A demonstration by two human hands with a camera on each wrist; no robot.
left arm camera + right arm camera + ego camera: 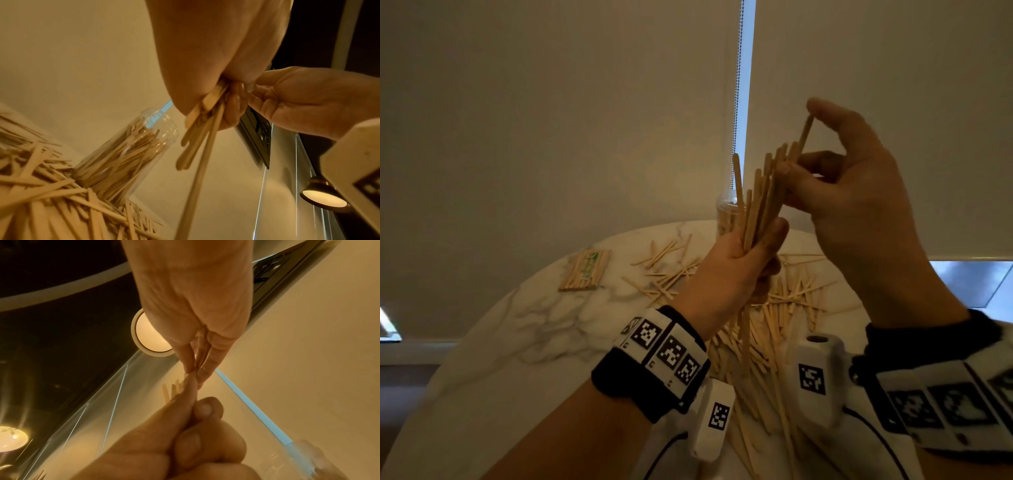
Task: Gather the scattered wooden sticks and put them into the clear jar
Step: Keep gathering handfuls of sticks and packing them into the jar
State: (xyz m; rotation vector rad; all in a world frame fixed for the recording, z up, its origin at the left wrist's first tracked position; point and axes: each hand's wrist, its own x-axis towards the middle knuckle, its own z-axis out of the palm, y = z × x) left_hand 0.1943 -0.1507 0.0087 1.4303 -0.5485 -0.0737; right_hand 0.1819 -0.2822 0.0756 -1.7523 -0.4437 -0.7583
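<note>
— What's my left hand (726, 270) doing?
— It's fisted round a bundle of sticks (760, 202), held upright above the table (517, 329).
— And the right hand (856, 192)?
— I see it pinching the stick tops, probably one stick only. The clear jar (125, 154) stands behind the scattered sticks (780, 308)

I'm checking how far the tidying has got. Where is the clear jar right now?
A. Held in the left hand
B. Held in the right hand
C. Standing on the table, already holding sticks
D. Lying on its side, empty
C: the clear jar stands on the table among loose sticks, well filled, while the left hand grips a bundle of sticks and the right hand pinches its tops.
</note>
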